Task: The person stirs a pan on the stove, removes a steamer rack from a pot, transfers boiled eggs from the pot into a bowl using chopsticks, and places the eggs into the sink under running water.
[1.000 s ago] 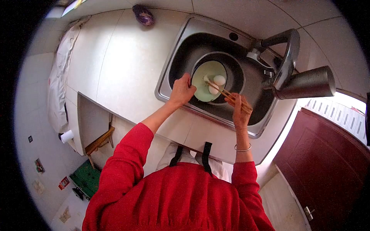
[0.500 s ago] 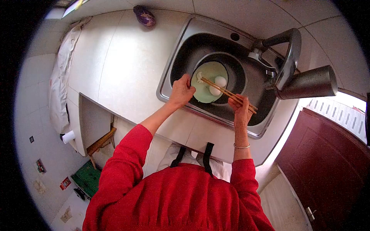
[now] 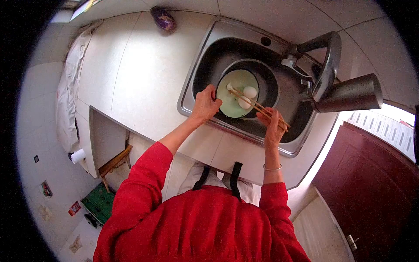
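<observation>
A round bowl [image 3: 235,111] with a pale green inside and a dark rim sits in the sink basin. Two white eggs [image 3: 247,97] lie in it, with a small whitish piece [image 3: 229,86] near its left side whose kind I cannot make out. At the bowl's left rim, my left hand [image 3: 207,105] is closed with the thumb and fingers pinched on the edge. My right hand [image 3: 271,125] grips a pair of wooden chopsticks [image 3: 257,105]. Their tips are inside the bowl, just below the whitish piece, and the shafts pass across the lower egg.
The dark sink [image 3: 301,126] has a metal rim set into the white counter [image 3: 152,78]. A faucet [image 3: 334,56] with a wide dark cylinder [image 3: 349,94] stands at its right. An eggplant [image 3: 163,19] lies by the back wall. A dark red door [image 3: 371,174] is at the right.
The chopsticks have shifted slightly within the bowl, their tips a little lower and to the right. The whitish piece has moved slightly right. My left hand stays at the rim.
</observation>
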Tool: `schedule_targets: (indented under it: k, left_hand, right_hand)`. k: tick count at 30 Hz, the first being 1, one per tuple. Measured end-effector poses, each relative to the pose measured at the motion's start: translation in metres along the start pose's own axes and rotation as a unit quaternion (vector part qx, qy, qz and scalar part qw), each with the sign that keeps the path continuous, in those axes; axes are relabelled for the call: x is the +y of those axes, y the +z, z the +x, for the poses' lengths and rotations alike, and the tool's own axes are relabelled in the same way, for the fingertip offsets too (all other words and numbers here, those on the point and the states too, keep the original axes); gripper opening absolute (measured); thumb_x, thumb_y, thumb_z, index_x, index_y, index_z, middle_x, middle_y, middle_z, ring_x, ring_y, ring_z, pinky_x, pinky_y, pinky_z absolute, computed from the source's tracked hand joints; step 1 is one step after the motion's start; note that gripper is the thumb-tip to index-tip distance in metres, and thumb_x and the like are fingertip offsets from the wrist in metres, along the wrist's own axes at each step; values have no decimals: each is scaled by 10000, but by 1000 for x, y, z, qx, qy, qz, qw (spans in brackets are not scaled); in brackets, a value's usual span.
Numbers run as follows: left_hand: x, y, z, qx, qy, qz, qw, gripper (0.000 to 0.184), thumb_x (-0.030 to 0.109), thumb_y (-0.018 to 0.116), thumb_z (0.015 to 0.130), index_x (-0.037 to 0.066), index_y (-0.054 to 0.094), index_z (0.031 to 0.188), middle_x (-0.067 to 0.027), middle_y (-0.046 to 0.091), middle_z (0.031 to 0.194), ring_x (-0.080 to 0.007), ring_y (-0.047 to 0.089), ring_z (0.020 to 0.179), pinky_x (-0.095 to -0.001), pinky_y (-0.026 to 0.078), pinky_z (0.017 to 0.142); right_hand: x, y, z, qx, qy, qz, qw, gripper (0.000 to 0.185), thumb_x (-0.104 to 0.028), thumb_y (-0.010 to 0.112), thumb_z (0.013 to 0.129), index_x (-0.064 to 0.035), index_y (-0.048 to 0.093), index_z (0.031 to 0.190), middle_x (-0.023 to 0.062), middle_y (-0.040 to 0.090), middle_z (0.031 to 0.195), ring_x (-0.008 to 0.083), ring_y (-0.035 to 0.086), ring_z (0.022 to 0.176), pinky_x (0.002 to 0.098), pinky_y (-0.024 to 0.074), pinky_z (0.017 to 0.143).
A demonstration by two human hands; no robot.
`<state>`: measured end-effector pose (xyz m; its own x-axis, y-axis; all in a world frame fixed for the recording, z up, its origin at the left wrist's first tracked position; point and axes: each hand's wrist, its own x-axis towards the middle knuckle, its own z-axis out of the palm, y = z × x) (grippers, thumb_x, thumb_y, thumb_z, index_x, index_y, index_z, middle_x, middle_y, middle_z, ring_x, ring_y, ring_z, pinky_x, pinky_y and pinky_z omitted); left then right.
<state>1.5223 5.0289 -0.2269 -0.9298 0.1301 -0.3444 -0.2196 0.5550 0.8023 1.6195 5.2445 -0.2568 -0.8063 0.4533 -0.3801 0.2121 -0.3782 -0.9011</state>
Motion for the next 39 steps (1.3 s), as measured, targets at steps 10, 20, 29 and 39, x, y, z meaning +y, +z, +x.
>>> schedule_targets:
  k: [10, 20, 29, 39]
  left_hand:
    - [-8, 1, -1, -10, 16, 5, 1000, 148, 39, 543, 688, -13, 405, 683, -184, 507, 522, -272, 592, 484, -359, 453, 484]
    - [5, -5, 7, 6, 44, 68, 997, 142, 35, 548, 685, -14, 416, 700, -217, 510, 564, -349, 582, 543, -405, 438, 505]
    - [-18, 25, 36, 9, 192, 214, 958, 240, 47, 528, 715, 16, 429, 933, -229, 545, 697, -434, 553, 655, -506, 451, 583]
    - [-9, 39, 55, -17, 323, 420, 848, 253, 62, 520, 764, 21, 436, 999, -189, 550, 859, -329, 604, 622, -402, 503, 493]
  right_hand:
    - [38, -15, 15, -6, 149, 243, 958, 380, -305, 495, 918, 66, 550, 979, 163, 624, 863, 259, 644, 745, 358, 555, 686]
    - [-61, -32, -20, -81, 125, 286, 947, 345, -309, 450, 928, 19, 557, 925, 133, 594, 845, 226, 595, 649, 339, 521, 590]
    - [-182, -16, -83, -211, -72, 268, 937, 378, -280, 306, 976, -30, 512, 783, 94, 500, 636, 110, 481, 378, 214, 436, 333]
    - [-204, -33, -100, -274, -70, 372, 884, 341, -436, 408, 922, -147, 519, 779, 9, 457, 666, 123, 461, 516, 296, 416, 466]
